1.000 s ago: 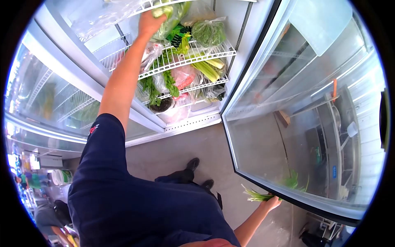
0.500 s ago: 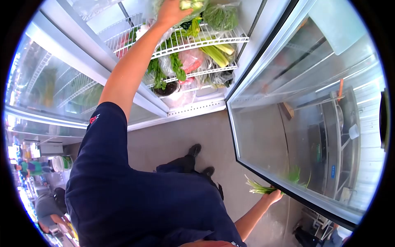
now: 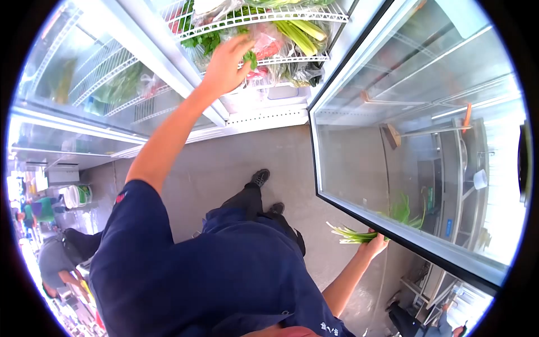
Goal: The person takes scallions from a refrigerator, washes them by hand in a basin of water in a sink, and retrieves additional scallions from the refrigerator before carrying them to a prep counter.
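Note:
My left hand is in front of the refrigerator's lower shelf, its fingers stretched and the thumb apart. Leafy green herbs show past its thumb; whether it touches them I cannot tell. Celery stalks and a plastic bag with reddish contents lie to its right on that shelf. Down at the right, my right hand grips a bunch of green onions beside the edge of the open glass door. The door's glass covers or reflects part of the green tops.
White wire shelves hold several bagged vegetables. A closed glass door stands to the left. Two other people are at the lower edges, one in grey at left, another at right. A white bucket sits at left.
My left hand has come down from the bagged greens on the upper shelf to the lower shelf, letting go of them. My right hand still holds the green onions, slightly higher in view.

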A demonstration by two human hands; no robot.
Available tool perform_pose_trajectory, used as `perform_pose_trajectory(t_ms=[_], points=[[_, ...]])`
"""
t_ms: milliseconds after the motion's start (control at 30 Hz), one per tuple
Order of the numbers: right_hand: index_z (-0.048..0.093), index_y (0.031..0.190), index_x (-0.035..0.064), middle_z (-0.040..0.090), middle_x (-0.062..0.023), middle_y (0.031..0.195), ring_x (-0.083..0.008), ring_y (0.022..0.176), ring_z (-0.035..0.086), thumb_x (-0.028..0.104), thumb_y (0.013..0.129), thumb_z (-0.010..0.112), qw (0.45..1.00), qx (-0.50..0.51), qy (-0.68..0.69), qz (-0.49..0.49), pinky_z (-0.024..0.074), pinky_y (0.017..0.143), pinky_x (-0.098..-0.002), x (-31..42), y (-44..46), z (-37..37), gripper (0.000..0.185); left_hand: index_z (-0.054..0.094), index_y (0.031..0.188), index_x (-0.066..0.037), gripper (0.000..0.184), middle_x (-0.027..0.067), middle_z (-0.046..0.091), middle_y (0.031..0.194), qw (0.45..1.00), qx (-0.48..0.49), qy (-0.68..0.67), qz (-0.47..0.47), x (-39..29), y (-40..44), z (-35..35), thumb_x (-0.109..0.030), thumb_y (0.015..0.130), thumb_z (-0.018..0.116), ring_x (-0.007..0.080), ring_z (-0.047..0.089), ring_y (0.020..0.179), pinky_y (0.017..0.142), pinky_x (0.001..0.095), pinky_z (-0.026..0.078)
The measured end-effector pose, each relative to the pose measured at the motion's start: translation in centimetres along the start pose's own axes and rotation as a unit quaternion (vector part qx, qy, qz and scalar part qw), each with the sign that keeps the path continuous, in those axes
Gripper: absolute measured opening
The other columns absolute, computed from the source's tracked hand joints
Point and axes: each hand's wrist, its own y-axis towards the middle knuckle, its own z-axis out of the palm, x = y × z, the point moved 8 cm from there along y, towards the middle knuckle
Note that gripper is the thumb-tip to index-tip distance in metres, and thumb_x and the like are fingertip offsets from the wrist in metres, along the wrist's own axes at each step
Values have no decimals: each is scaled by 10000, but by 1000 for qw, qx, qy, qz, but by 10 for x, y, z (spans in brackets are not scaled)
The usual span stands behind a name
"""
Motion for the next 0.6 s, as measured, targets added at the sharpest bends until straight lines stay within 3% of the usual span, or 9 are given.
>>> perform_pose_trajectory(t_ms=[67, 167, 200, 300, 367, 467, 533, 600], points=[[629, 1054, 0, 674, -103, 908, -143, 660, 575, -19, 945, 627, 1000, 26, 0, -6, 471, 562, -266, -6, 11, -7, 111, 593, 1323, -40, 474, 209, 566, 1415, 981, 140, -112, -71, 1, -79, 23, -122, 864, 677, 387, 514, 1332, 1113, 446, 418], [610, 1068, -1, 663, -114, 909, -144, 666, 569, -40, 948, 613, 999, 43, -14, -7, 470, 563, -268, 3, 6, 3, 127, 608, 1264, -14, 451, 205, 562, 1395, 969, 193, -101, -117, -19, -197, 44, -127, 836, 693, 398, 554, 1260, 1069, 451, 459], [568, 1220, -23, 658, -134, 1109, -181, 858, 674, -36, 928, 636, 997, 74, -31, -4, 568, 668, -285, -7, 19, -10, 300, 600, 1280, -7, 466, 204, 563, 1397, 955, 231, -121, -139, -29, -226, 49, -131, 841, 694, 394, 549, 1272, 1075, 449, 457], [558, 1251, -31, 655, -143, 1150, -214, 932, 683, 1, 939, 648, 998, 48, -34, -22, 601, 762, -326, 3, 14, -4, 327, 544, 1371, -28, 517, 212, 525, 1455, 912, 314, -156, -215, -51, -286, 62, -157, 890, 679, 386, 489, 1355, 1137, 440, 401], [537, 1300, -36, 650, -154, 1196, -253, 1020, 678, 53, 956, 656, 999, 6, -18, -46, 605, 891, -380, 18, 2, 6, 375, 521, 1389, -11, 554, 212, 533, 1437, 918, 311, -143, -202, -63, -290, 63, -146, 877, 684, 395, 515, 1315, 1107, 448, 428], [522, 1322, -48, 643, -170, 1226, -273, 1071, 666, 96, 970, 656, 998, -23, -9, -61, 584, 973, -417, 16, -6, 9, 404, 471, 1432, -5, 611, 219, 512, 1452, 919, 316, -133, -194, -73, -265, 69, -138, 875, 681, 399, 511, 1315, 1101, 454, 431], [532, 1309, -55, 645, -171, 1220, -272, 1059, 669, 97, 969, 657, 997, -38, 3, -71, 593, 957, -412, 19, -13, 15, 393, 443, 1458, -16, 630, 226, 483, 1485, 914, 326, -134, -200, -69, -239, 86, -140, 885, 674, 394, 481, 1355, 1125, 451, 407], [541, 1296, -62, 646, -171, 1213, -271, 1047, 671, 98, 967, 657, 995, -55, 15, -81, 601, 941, -407, 24, -15, 18, 383, 433, 1466, -15, 639, 230, 466, 1496, 937, 295, -113, -148, -62, -199, 108, -121, 883, 670, 401, 476, 1357, 1126, 450, 407]])
